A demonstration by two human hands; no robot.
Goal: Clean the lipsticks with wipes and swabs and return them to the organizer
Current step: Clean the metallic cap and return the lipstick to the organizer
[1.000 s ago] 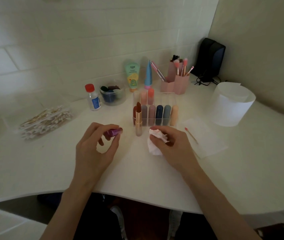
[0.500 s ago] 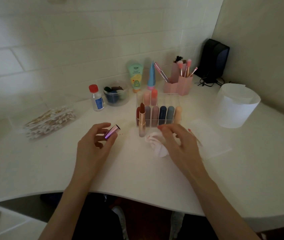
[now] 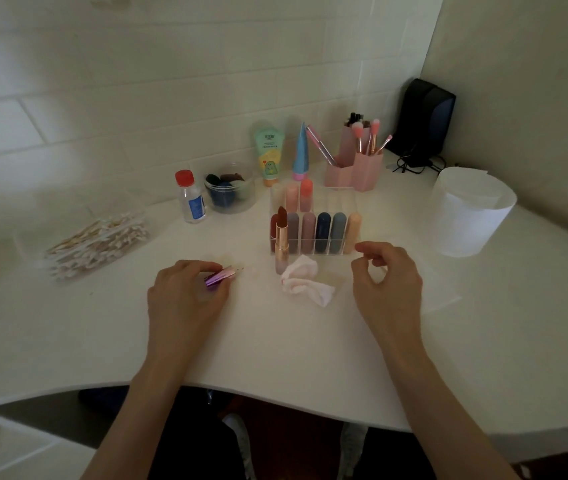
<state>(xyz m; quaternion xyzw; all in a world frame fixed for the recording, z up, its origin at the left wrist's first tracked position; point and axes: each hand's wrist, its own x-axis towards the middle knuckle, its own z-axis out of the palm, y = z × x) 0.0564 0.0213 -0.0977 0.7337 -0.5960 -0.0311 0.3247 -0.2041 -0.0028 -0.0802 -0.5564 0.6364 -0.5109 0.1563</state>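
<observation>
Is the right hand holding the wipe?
No: the wipe lies crumpled on the table, apart from the right hand.

A white tabletop (image 3: 275, 341) with a curved front edge fills the middle of the frame. Behind it, a white brick-pattern wall (image 3: 137, 81) spans the upper left. Left of centre stands a small clear plastic bottle with a red cap and blue label (image 3: 190, 199), just beside a round clear jar holding dark items (image 3: 230, 188). Right of these, against the wall, stand a pale green squeeze tube (image 3: 269, 155) and a blue cone-shaped tube on a pink cap (image 3: 301, 152). Further right is a pink faceted holder (image 3: 355, 168) with pink-tipped makeup brushes (image 3: 374, 133). In the upper right corner sits a black boxy device (image 3: 426, 116) with a tangled black cable (image 3: 414, 164) at its base.
</observation>
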